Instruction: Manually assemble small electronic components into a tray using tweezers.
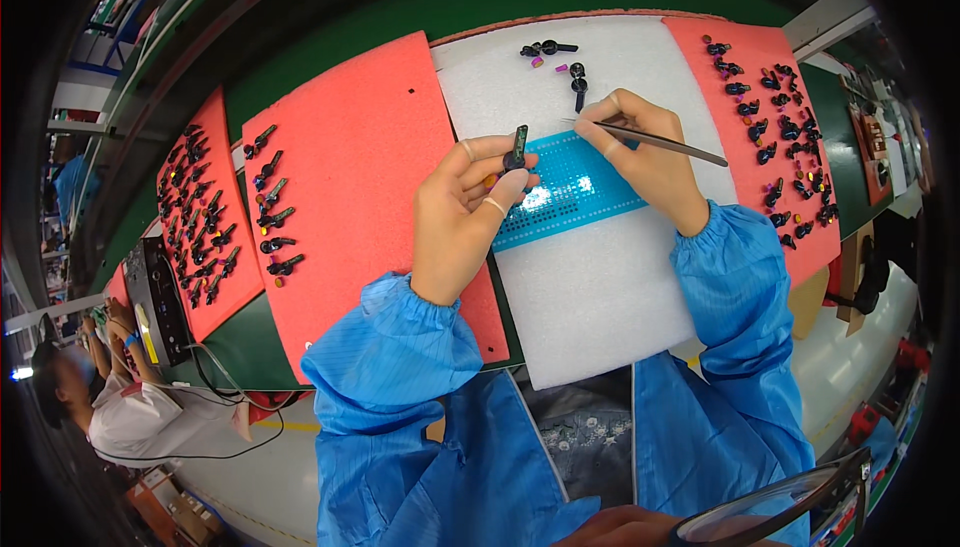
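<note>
My left hand (447, 232) pinches a small black stemmed part (519, 147), shaped like an earbud, with a green circuit strip along its upright stem. White bands wrap some of my fingers. My right hand (648, 155) grips dark tweezers (685, 148), their tips pointing left toward the part, but apart from it. Below both hands lies a blue perforated tray (622, 195) with rows of small dark pieces in its near left portion. It rests on a white foam sheet (600, 317). Farther up the sheet are two black stemmed pieces (578, 85) and small purple bits (561, 69).
Coral foam sheets lie left (360, 197) and right (740, 137), carrying several black stemmed parts. Another crowded coral sheet (228, 287) sits farther left, beside a black box (160, 297) with cables. A co-worker (130, 397) is at the lower left. Glasses (775, 507) show at the bottom.
</note>
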Demonstrator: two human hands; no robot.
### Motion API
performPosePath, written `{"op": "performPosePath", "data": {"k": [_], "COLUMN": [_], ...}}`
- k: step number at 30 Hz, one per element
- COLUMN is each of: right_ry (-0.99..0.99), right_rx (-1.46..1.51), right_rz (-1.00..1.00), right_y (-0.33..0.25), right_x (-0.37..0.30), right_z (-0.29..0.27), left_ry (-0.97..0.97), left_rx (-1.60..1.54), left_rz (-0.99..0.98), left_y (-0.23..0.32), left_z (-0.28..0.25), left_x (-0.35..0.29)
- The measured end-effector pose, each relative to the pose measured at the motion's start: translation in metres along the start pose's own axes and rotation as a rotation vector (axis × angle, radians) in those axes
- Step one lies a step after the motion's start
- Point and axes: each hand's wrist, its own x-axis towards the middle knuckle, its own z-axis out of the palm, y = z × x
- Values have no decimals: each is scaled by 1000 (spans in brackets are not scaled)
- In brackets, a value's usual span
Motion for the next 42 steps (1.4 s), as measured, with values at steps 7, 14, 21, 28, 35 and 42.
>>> {"op": "performPosePath", "data": {"k": [7,14,21,28,35,42], "right_ry": [-12,9,-7,-23,-26,-23], "right_rx": [-8,98,194,131,123,90], "right_rz": [31,26,75,77,51,38], "right_y": [0,3,3,1,5,4], "right_x": [1,0,-2,-4,-3,-2], "right_z": [1,-3,-13,-11,-6,-4], "left_ry": [11,104,280,259,213,78], "left_rx": [10,108,443,488,457,711], "left_rz": [-4,102,277,190,202,247], "left_y": [0,-4,-12,-9,-9,2], "left_z": [0,-6,-20,-21,-26,-25], "left_x": [1,3,10,10,12,12]}}
